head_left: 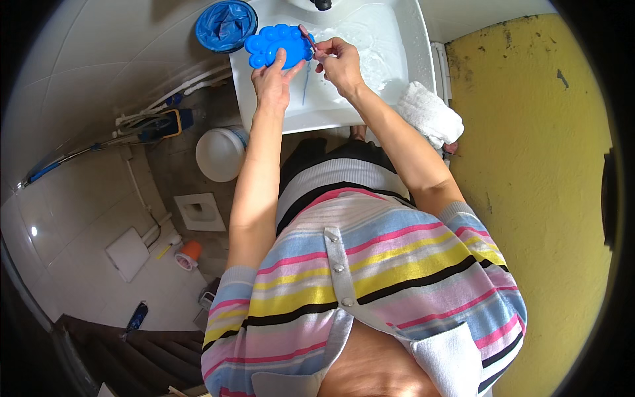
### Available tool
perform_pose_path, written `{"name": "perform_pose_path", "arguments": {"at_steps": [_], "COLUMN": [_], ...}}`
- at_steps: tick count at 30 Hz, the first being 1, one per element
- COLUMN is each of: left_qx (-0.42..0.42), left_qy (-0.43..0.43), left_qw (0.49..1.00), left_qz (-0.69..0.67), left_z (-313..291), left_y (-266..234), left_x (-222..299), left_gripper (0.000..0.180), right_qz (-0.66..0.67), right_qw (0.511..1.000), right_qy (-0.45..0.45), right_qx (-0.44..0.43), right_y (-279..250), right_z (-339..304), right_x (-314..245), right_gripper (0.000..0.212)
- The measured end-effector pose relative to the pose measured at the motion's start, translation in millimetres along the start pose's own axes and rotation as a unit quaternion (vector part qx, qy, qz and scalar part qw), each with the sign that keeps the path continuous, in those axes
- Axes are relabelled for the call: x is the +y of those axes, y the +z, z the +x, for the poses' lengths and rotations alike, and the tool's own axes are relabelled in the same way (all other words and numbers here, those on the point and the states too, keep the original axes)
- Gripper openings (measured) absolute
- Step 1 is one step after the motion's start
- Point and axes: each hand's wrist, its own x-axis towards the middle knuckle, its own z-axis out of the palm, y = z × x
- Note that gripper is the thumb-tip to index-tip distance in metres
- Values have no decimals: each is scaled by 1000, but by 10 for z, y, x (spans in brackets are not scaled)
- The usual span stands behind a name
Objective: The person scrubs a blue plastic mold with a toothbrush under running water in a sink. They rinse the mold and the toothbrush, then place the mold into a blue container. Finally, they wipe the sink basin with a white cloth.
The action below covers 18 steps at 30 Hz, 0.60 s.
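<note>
Scrubbing, seemingly: scalloped blue plastic tray (284, 41) gripped upper-centre by left hand (271, 85), slim reddish tool (308, 37) pinched by right hand (341, 65), steadiness needed next.

My knit top (383, 264) striped pink, yellow, black and blue, my pale collar (450, 360), round buttons (338, 268), grey ribbed cuffs (456, 211)

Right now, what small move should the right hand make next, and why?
Perhaps a short stroke along the right edge of the blue bumpy tray: the right hand pinches a slim reddish tool at that edge, while the left hand holds the tray over the white sink.
</note>
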Motion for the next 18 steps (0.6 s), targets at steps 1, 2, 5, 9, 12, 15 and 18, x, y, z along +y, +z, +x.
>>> {"name": "perform_pose_path", "arguments": {"at_steps": [1,2,5,9,12,15,18], "left_qx": [-4,-5,-8,-7,-2,-2,-7], "left_qy": [2,5,6,-14,0,38,79], "left_qw": [1000,1000,998,1000,1000,998,982], "left_qz": [-12,-27,-56,-16,19,49,172], "left_z": [7,17,49,3,-23,-41,-111], "left_y": [20,8,-15,23,6,-37,-70], "left_x": [2,-8,-13,-19,-5,1,-30], "left_gripper": [34,34,35,38,37,29,17], "right_qz": [7,13,23,6,-23,-70,-45], "right_qw": [1000,1000,1000,997,999,998,996], "right_qy": [-9,-19,0,-71,-36,0,72], "right_qx": [-3,-7,7,30,-21,-4,15], "right_y": [10,26,92,98,19,-210,-312], "right_z": [-15,-57,-150,121,123,112,23], "right_x": [33,75,43,-32,-30,143,97], "right_gripper": [10,9,7,11,12,14,28]}}
